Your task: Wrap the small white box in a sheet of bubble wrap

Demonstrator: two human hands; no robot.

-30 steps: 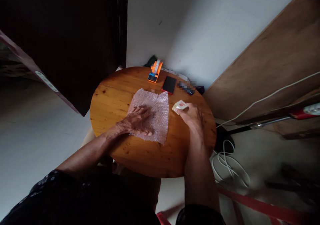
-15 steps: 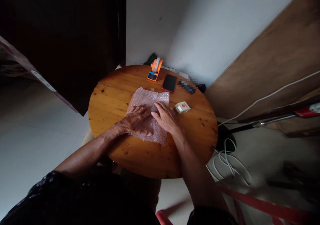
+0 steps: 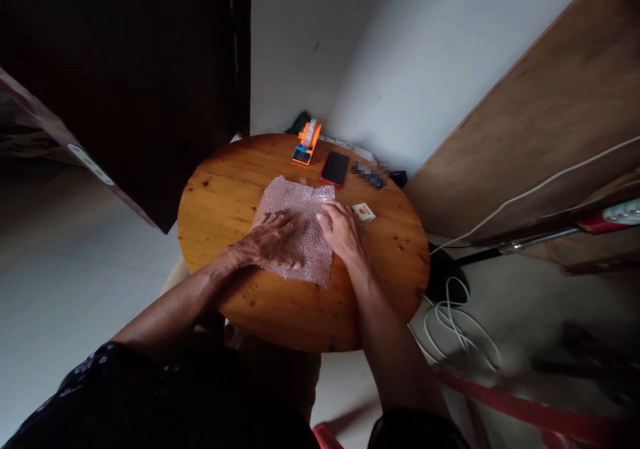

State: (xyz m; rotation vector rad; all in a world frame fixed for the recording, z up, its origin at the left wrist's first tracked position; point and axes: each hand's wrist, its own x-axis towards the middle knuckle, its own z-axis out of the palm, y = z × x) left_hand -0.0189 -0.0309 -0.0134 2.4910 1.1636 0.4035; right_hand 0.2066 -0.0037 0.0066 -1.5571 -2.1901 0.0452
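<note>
A pinkish sheet of bubble wrap point(image 3: 311, 252) lies flat on the round wooden table point(image 3: 395, 242). My left hand point(image 3: 273, 241) rests palm down on its left part, fingers spread, holding nothing. Over the right edge of the wrap is my right hand point(image 3: 341, 230), its fingers slightly bent and the thumb apart from them, with nothing seen in it. Just beyond that hand stands a small white box point(image 3: 364, 212) with a red mark, partly hidden by the fingers.
Along the table's far side are an orange tape dispenser point(image 3: 307, 142), a dark phone-like device point(image 3: 335, 168) with a red edge and a dark, partly blurred object point(image 3: 369, 174). White cable point(image 3: 453, 316) coils on the floor at right, near a red bar.
My right hand has shifted right, towards the wrap's edge and the small box, and its fingers are more bent. My left hand stays in place. The view has moved slightly.
</note>
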